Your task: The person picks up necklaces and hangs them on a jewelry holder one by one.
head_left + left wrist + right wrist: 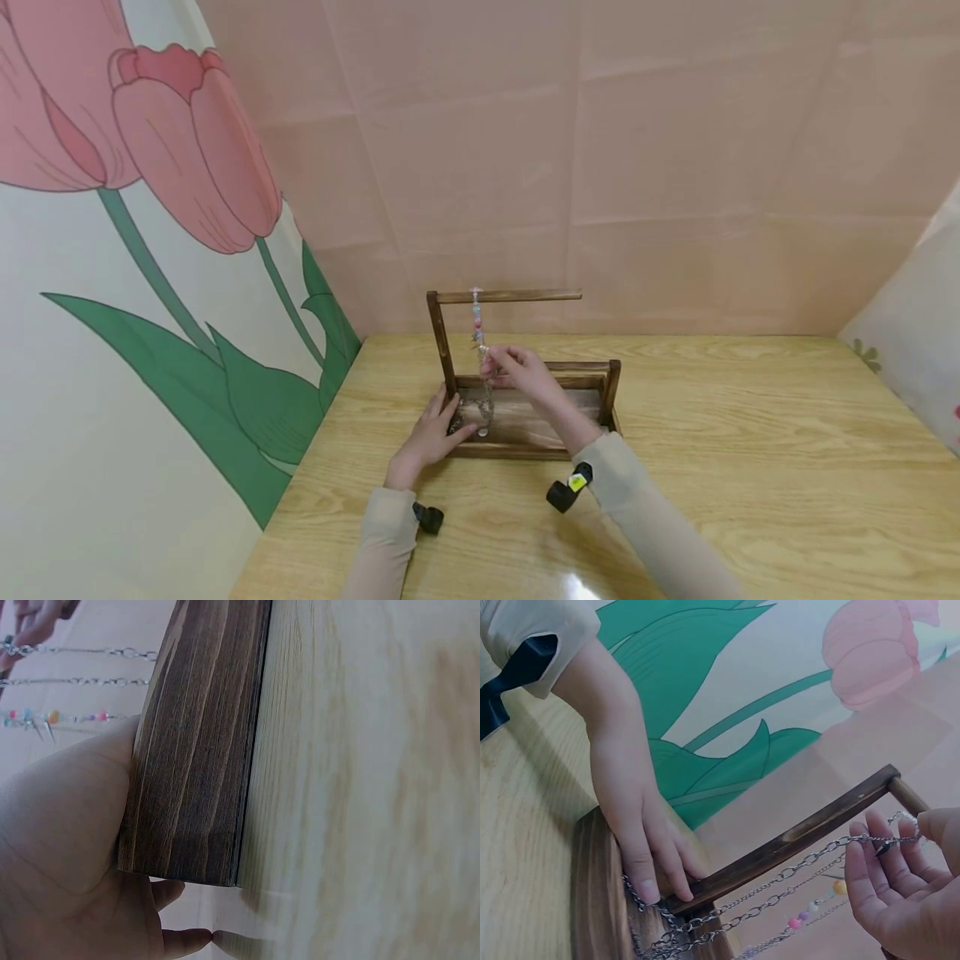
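A dark wooden jewelry stand (517, 452) has a tray base and a raised bar (532, 296) on its left post. From this bar hangs a strand of colored beads (477, 314). My right hand (527, 379) pinches a silver chain (810, 859) just below the beads, thumb against fingers. Lower lengths of chain (486, 408) trail into the tray, with a small round pendant (482, 432) at the bottom. My left hand (429, 435) rests on the tray's left end with fairly straight fingers, thumb over the front edge and fingers near the foot of the post.
A lower wooden bar (577, 366) runs to a short post (611, 392) at the stand's right end. The stand sits on a light wood-grain table (750, 442). Behind it hangs a pink cloth (675, 167); a tulip-printed panel (165, 350) lines the left side.
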The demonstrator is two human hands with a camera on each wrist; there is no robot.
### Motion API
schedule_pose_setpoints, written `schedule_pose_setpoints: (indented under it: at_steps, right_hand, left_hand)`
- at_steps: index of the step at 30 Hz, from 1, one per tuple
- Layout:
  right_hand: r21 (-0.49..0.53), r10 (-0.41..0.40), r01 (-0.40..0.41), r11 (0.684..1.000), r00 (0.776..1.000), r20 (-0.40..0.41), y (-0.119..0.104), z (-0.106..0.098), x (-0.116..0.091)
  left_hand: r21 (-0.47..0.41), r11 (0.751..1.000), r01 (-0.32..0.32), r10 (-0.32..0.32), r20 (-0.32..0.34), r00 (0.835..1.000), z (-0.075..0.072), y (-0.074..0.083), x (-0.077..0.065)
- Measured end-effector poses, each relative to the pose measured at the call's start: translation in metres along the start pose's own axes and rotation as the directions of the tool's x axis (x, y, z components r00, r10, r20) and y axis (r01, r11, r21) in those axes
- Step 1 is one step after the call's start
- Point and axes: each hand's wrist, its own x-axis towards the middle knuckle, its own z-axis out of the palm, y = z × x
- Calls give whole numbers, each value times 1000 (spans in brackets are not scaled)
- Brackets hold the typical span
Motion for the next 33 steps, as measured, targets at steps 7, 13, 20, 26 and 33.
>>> schedule_pose_setpoints:
  at_steps: [7,13,20,26,33]
  right_hand:
    - [52,-16,17,999,1000,-19,-9,-2,3]
    - [77,-13,15,997,999,-32,-12,-5,8]
    - [111,-14,20,994,998,-57,-15,-8,11]
    - [109,-22,31,994,997,-80,-16,-11,13]
    - [125,-45,57,991,994,-99,-18,-13,14]
  left_hand:
    - [-18,1000,2,-1,3,1000,-2,2,-1]
    - [-12,1000,-1,1,4,1000,-1,1,-1]
    - [-13,1000,12,-11,14,1000,-1,2,-1]
    - [-15,1000,12,-11,17,1000,-2,2,-2]
    - [-10,1000,-1,1,15,1000,-3,3,-3]
